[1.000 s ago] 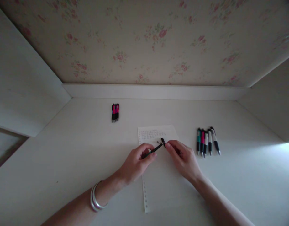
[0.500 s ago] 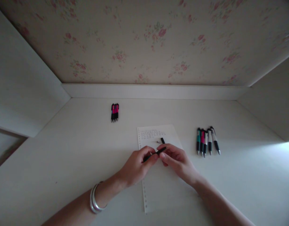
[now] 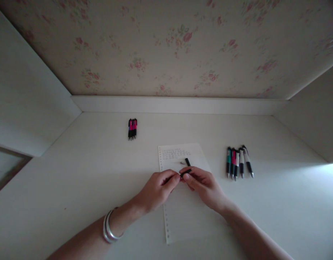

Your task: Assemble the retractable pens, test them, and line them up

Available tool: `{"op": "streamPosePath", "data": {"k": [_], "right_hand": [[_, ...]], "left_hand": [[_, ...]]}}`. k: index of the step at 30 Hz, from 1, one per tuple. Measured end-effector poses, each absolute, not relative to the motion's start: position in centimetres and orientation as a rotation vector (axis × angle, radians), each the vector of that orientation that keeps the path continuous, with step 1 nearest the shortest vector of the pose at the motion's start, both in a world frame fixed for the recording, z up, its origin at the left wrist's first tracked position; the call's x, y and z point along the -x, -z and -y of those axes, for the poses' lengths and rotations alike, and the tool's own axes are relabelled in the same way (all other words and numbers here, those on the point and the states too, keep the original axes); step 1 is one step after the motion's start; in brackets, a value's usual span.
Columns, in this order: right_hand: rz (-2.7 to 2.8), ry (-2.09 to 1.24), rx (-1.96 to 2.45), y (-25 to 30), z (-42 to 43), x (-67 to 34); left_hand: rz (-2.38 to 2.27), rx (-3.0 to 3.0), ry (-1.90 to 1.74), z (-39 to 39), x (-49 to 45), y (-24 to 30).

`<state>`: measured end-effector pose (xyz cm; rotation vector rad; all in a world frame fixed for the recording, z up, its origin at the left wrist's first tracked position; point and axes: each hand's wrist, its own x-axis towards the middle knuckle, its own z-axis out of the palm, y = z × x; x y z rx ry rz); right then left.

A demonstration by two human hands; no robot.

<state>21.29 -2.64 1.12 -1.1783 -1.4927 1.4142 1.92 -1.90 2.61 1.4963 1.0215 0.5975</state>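
Note:
Both my hands meet over a punched sheet of paper [image 3: 188, 213] on the white desk. My left hand [image 3: 158, 189] pinches one end of a thin dark pen part [image 3: 185, 173], and my right hand [image 3: 203, 186] is closed on its other end. A small black piece [image 3: 187, 162] and a tiny metal tip [image 3: 182, 163] lie on the paper just beyond my fingers. Faint handwriting covers the top of the sheet.
Several pens [image 3: 238, 162] lie side by side on the desk to the right of the paper. A small bundle of pink and black pens [image 3: 132, 129] lies further back on the left. A raised white ledge [image 3: 180, 105] and flowered wall close the desk's far side.
My right hand left the black piece and metal tip on the paper and came back to the pen part, closing on its end. My left hand barely moved.

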Motion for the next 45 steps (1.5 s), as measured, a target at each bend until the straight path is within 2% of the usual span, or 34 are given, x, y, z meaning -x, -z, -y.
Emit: {"op": "streamPosePath", "data": {"k": [10, 18, 33, 40, 45], "right_hand": [[1.477, -1.397, 1.227, -0.97, 2.70, -21.21], [1.333, -1.602, 1.120, -1.18, 2.95, -21.10], [1.525, -1.363, 1.146, -1.86, 2.75, -21.23], [1.407, -1.529, 1.108, -1.53, 2.97, -20.99], [1.387, -1.438, 1.212, -1.01, 3.00, -20.58]], "left_hand": [[-1.025, -1.529, -0.611, 2.03, -1.93, -2.81], [-0.977, -1.453, -0.607, 2.06, -1.77, -2.78], [-0.973, -1.460, -0.607, 1.95, -1.57, -2.76], [-0.965, -1.471, -0.594, 1.79, -1.68, -2.86], [-0.981, -1.510, -0.626, 1.98, -1.80, -3.02]]}}
